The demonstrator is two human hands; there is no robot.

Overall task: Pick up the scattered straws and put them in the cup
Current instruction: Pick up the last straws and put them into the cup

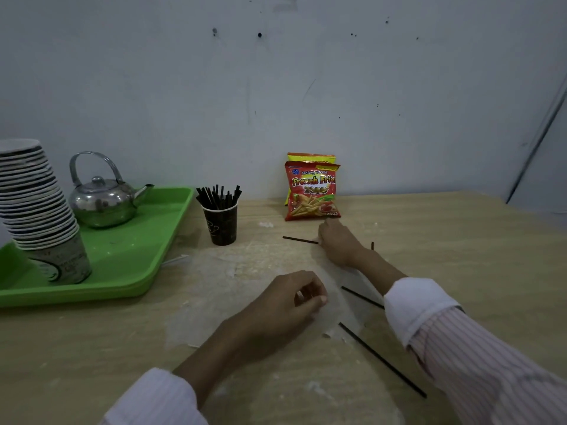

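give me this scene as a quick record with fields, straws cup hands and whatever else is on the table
cup: dark cup, upright, beside the tray, already holding many straws
loose straws: one by the right hand; one near the right sleeve; a long one nearest the camera
right hand: down on the far straw
left hand: curled loosely, contents unclear
tray: green, carrying a kettle and a cup stack
other: snack bags against the wall

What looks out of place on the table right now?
Three black straws lie loose on the table: one under the right hand, two nearer. The stack of paper cups on the green tray leans.
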